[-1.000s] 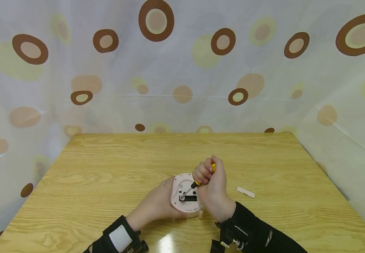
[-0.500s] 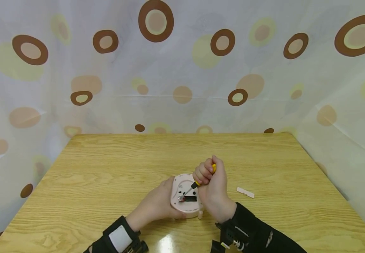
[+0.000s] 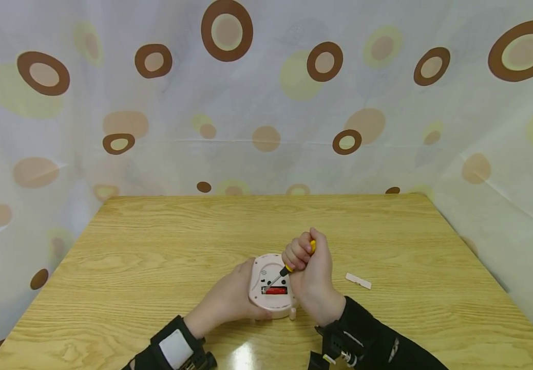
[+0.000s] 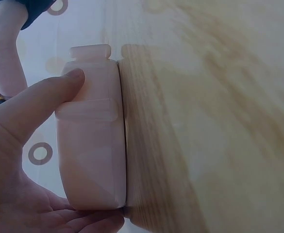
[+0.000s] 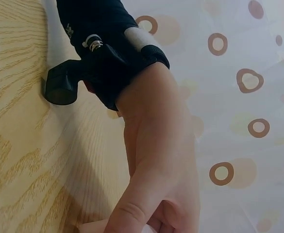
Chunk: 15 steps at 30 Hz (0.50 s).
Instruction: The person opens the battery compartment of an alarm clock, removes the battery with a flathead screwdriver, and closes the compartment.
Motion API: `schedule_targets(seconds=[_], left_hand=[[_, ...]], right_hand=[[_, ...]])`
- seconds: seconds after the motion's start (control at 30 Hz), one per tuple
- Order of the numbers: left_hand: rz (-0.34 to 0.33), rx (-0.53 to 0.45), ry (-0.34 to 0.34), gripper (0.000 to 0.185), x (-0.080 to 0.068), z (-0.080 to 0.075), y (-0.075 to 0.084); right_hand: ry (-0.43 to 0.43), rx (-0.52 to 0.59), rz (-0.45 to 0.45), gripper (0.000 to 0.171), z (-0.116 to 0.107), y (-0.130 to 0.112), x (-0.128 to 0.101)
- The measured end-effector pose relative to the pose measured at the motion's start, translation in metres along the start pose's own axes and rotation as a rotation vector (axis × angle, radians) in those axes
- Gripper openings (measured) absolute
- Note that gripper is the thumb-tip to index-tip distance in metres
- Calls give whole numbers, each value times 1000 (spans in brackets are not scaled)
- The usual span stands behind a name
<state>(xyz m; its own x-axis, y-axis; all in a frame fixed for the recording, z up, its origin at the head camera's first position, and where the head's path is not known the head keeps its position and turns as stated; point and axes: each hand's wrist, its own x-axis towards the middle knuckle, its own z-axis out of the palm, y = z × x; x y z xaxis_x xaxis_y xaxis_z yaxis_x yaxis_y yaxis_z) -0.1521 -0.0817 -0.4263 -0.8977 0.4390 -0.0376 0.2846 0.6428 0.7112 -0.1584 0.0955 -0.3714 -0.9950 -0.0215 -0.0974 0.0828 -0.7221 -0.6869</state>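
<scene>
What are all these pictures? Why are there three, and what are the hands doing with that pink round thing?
They all show one moment, taken by three cameras a person wears. The big picture comes from a camera on the head, looking down at a wooden table. The other two come from cameras strapped to each wrist, so they look very close and sideways. The left hand holds a pink clock lying face down. The right hand grips a small screwdriver with a yellow handle, its tip at the clock's back, where a red battery shows in a slot. A small white piece lies nearby.
</scene>
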Motion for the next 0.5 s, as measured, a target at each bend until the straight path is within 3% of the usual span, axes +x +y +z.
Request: schedule_targets(seconds=[0.5], left_hand=[[4,3,5,111,0,0,0]], right_hand=[[20,-9,-19,54,-4,-1,3]])
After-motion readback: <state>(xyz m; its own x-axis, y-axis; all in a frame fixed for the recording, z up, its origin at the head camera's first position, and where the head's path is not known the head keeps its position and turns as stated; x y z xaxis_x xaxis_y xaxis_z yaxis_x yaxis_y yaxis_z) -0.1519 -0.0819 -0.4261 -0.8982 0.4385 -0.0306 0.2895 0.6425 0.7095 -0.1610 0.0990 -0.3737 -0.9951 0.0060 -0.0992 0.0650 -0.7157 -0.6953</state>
